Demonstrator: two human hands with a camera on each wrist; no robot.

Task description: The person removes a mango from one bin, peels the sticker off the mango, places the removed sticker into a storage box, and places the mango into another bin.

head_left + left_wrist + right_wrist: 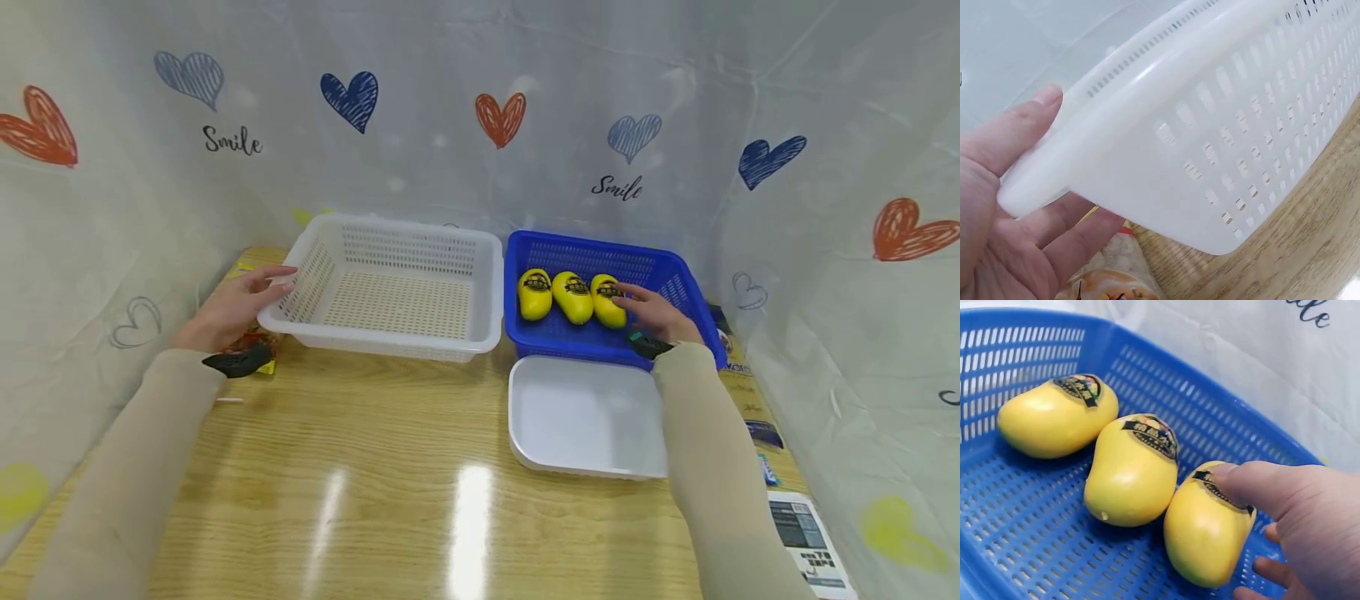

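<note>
Three yellow mangoes with dark labels lie side by side in a blue basket at the back right. My right hand reaches into it and grips the rightmost mango; in the right wrist view its thumb lies on that mango's label and its fingers curl at the side. The other two mangoes lie untouched to its left. My left hand holds the near left corner of an empty white basket, thumb on the rim and fingers underneath.
A white tray lies on the wooden table in front of the blue basket. A snack packet lies under my left wrist. Printed papers sit along the table's right edge. A heart-printed curtain closes in three sides.
</note>
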